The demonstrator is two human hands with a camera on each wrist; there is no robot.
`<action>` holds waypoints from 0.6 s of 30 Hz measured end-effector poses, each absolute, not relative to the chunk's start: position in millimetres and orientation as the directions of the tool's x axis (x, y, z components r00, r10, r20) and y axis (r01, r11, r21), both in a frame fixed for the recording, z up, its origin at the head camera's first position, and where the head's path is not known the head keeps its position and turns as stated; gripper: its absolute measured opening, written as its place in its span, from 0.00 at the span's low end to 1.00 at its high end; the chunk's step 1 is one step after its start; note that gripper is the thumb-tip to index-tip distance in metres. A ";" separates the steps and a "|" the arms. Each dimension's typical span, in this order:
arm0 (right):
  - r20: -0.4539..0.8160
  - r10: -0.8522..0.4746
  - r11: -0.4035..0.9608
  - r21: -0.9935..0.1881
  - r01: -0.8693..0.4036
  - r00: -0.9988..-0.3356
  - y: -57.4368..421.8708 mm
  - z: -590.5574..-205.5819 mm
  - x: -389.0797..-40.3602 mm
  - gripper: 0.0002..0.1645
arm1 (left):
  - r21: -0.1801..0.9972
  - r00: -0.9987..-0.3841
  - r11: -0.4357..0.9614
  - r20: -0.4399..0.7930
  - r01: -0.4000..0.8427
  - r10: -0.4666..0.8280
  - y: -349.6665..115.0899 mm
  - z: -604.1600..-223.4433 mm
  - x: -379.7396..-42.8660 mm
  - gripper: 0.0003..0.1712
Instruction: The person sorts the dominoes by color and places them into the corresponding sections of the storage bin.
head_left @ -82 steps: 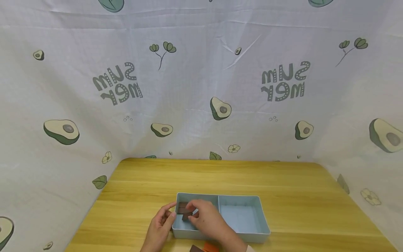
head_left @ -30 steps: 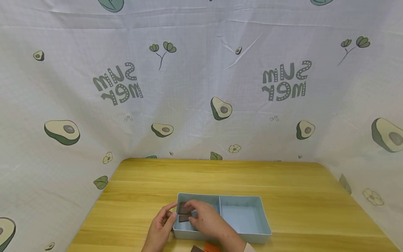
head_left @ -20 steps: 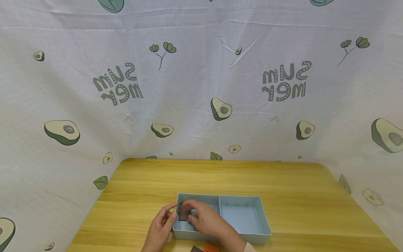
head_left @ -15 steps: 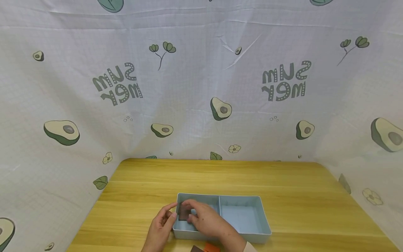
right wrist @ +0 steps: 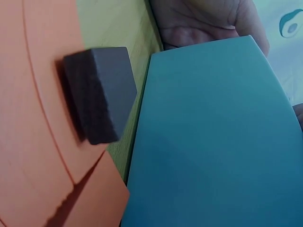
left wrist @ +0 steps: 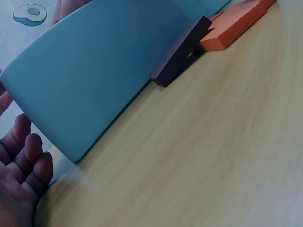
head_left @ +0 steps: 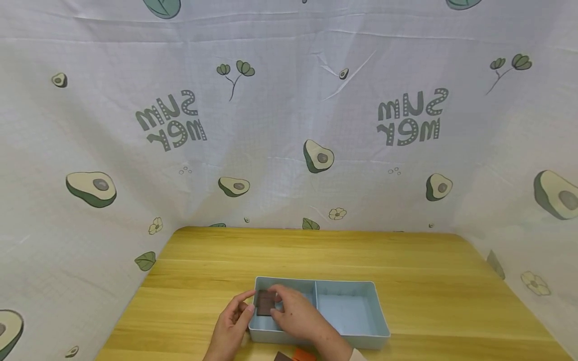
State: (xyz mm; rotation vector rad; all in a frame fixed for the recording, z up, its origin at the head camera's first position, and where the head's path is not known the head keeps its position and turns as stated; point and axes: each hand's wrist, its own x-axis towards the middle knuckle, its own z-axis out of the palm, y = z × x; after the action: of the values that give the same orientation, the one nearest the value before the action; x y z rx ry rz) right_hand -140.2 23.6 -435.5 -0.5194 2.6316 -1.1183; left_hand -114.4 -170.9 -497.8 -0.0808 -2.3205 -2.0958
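Observation:
A pale blue two-compartment box (head_left: 356, 342) stands on the table. Flat dark brown blocks (head_left: 265, 304) lie side by side against the left wall of its left compartment. My right hand (head_left: 298, 316) reaches into that compartment, thumb and index finger apart at the blocks' right edge; its palm side is hidden. My left hand (head_left: 230, 326) touches the box's left end with index finger and thumb. In the left wrist view the other fingers of the left hand (left wrist: 28, 165) are loosely bent beside the box's outer wall (left wrist: 94, 71) and hold nothing.
In front of the box, a loose dark brown block (left wrist: 180, 52) leans at a slant next to orange blocks (left wrist: 232, 26). The box's right compartment (head_left: 347, 306) has nothing visible in it. A printed cloth (head_left: 271, 110) hangs behind the table (head_left: 429, 281).
The nearest brown block was tilted in my right hand, then lay flat, then moved up against the others. My right fingers have since drawn slightly right. The left hand stays at the box.

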 end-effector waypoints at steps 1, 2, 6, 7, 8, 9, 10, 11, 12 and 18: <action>-0.079 -0.408 0.643 -0.732 -0.225 -0.910 23.6 -435.6 -140.2 0.24 | 0.994 -0.999 0.101 0.044 0.047 0.031 -171.0 -497.7 -114.4 0.21; -0.085 -0.409 0.636 -0.740 -0.218 -0.909 23.6 -435.6 -140.2 0.24 | 0.994 -0.998 0.099 0.045 0.048 0.033 -171.1 -497.4 -114.3 0.21; -0.093 -0.420 0.603 -0.772 -0.201 -0.903 24.2 -435.8 -140.3 0.24 | 0.995 -0.999 0.091 0.036 0.039 0.034 -171.5 -496.1 -114.3 0.21; -0.092 -0.422 0.600 -0.774 -0.202 -0.902 24.4 -435.9 -140.5 0.24 | 0.995 -0.999 0.091 0.036 0.039 0.036 -171.6 -496.0 -114.3 0.21; -0.091 -0.423 0.597 -0.776 -0.202 -0.902 24.6 -436.0 -140.7 0.24 | 0.995 -0.999 0.092 0.035 0.038 0.036 -171.7 -496.0 -114.3 0.21; -0.090 -0.423 0.597 -0.776 -0.203 -0.901 24.7 -436.3 -140.9 0.24 | 0.995 -0.999 0.094 0.037 0.040 0.037 -171.7 -496.1 -114.3 0.21; -0.089 -0.423 0.596 -0.777 -0.203 -0.902 24.9 -436.4 -141.1 0.24 | 0.994 -0.999 0.097 0.038 0.041 0.035 -171.6 -496.2 -114.4 0.21; -0.088 -0.422 0.597 -0.776 -0.204 -0.902 25.0 -436.7 -141.4 0.24 | 0.994 -0.999 0.099 0.036 0.039 0.036 -171.6 -496.5 -114.4 0.21; -0.087 -0.419 0.596 -0.777 -0.202 -0.904 25.0 -436.5 -141.4 0.24 | 0.994 -0.999 0.101 0.034 0.038 0.035 -171.5 -496.6 -114.3 0.21; -0.017 -0.388 0.515 -0.833 -0.202 -0.921 25.9 -433.4 -139.0 0.23 | 0.993 -0.999 0.109 0.033 0.036 0.030 -171.0 -496.2 -114.0 0.20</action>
State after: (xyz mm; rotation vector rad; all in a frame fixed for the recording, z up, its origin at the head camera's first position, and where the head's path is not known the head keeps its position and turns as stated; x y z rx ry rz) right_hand -139.0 25.9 -433.4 -0.5044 2.5538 -1.3653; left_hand -114.0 -171.0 -496.2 -0.0703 -2.3357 -2.0928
